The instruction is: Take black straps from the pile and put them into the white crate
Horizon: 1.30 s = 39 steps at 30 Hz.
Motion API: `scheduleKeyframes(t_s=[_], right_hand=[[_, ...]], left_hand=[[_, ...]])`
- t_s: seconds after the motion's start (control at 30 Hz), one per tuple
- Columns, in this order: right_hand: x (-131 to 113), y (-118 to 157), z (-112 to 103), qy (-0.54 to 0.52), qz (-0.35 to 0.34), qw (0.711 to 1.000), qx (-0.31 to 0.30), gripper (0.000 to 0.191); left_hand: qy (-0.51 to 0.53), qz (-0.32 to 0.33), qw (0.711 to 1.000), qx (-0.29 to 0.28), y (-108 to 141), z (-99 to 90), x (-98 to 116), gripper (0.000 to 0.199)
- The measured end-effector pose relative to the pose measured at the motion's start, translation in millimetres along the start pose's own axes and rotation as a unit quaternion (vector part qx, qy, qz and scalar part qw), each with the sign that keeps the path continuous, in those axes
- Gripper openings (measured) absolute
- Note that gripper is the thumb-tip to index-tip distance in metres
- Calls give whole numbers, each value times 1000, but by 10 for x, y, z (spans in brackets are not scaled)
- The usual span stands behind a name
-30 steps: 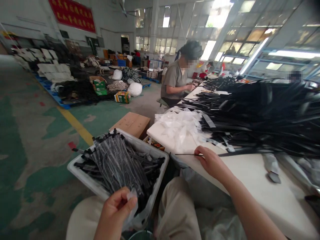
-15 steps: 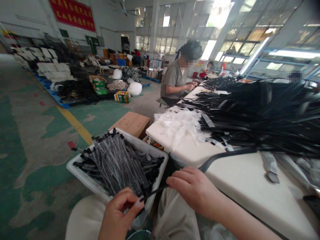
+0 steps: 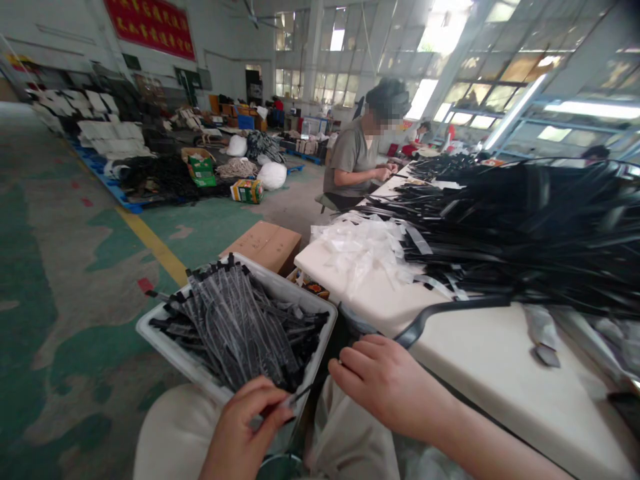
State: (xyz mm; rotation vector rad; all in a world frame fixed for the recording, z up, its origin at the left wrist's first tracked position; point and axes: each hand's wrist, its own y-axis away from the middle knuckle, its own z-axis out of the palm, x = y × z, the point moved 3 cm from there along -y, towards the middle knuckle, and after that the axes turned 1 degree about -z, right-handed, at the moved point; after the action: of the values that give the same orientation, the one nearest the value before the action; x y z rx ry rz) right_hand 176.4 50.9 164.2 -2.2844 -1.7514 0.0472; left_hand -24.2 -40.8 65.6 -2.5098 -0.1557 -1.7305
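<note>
My left hand (image 3: 247, 423) is closed in a pinch, low in the head view, in front of a white plastic bin (image 3: 327, 333). A thin black strip (image 3: 303, 393) with a bit of whitish film at the fingertips sticks out of it towards the right. My right hand (image 3: 385, 387) is closed too, at the table's near edge, with the long black strip (image 3: 450, 307) running from the tabletop into it. Against the dark gap, I cannot tell whether the strip is continuous between both hands. Several film-wrapped black strips (image 3: 233, 320) fill the bin.
A white table (image 3: 470, 360) on the right bears a large heap of black strips (image 3: 525, 227) and white film pieces (image 3: 357, 247). A cardboard box (image 3: 263, 243) stands behind the bin. A co-worker (image 3: 353, 153) sits farther along the table. Pallets with goods (image 3: 130, 203) stand at left.
My left hand has shifted slightly right and up, and my right hand slightly left, so they are nearer each other. Less of the black strip shows between them.
</note>
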Motion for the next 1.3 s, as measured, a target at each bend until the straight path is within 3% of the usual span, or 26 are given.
scheduleKeyframes(t_s=[0.2,0.3,0.37,0.63,0.8,0.97,1.1,1.3], right_hand=[[-63,12,131,-56,46,994,-81,7],[-42,-5,154,-67,61,990,-107,9],[-18,-22,132,-65,65,990,-110,10],[-34,-20,116,-87,43,989,-109,7],[13,54,199,-108,99,984,-102,13],[21,101,189,-161,146,974,-55,17],[-19,107,195,-185,152,970,-50,19],[-53,89,239,-163,107,974,-111,13]], left_hand=[[-54,27,998,-10,22,103,17,16],[-92,9,994,-58,12,158,18,19],[-90,-12,992,-83,2,166,22,22],[-20,-95,991,-93,-7,109,-59,22],[22,-109,991,-70,-32,90,-58,21],[95,-150,983,-53,-44,86,-52,15],[106,-148,982,-48,-35,98,-85,22],[29,-110,992,-61,-36,86,-48,20]])
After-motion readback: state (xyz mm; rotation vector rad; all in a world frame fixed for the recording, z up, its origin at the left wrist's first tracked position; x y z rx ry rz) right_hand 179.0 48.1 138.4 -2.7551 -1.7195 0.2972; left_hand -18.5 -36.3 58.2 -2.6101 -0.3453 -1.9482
